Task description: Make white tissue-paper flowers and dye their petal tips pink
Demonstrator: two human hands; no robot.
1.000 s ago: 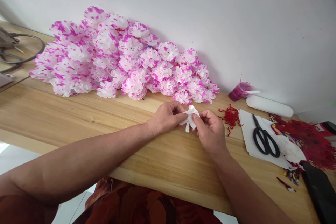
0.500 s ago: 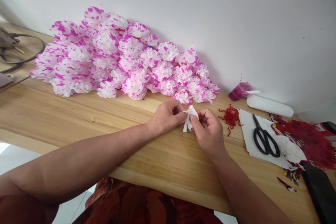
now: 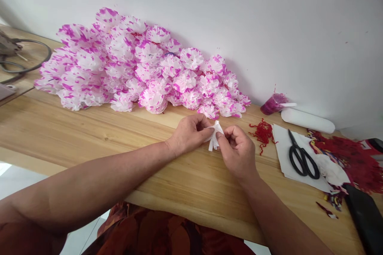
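Between my two hands, just above the wooden table (image 3: 167,175), is a small piece of folded white tissue paper (image 3: 217,128) with loose strips hanging down. My left hand (image 3: 191,133) pinches its left side between thumb and fingers. On the other side, my right hand (image 3: 238,147) grips the paper's right edge, thumb on top and fingers curled beneath. Some fingertips are hidden behind the paper. Right behind my hands lies a big heap of white tissue-paper flowers (image 3: 152,67) with magenta-stained edges.
To the right are red yarn pieces (image 3: 263,132), black scissors (image 3: 303,157) on white paper sheets (image 3: 281,143), a tilted cup of magenta dye (image 3: 271,104), a white oblong object (image 3: 308,120), red material (image 3: 353,159) and a black object (image 3: 365,219). A cable (image 3: 44,46) loops at far left.
My right hand's thumb and fingers have shifted slightly on the paper, whose right side looks narrower now. My left hand keeps its hold in the same place.
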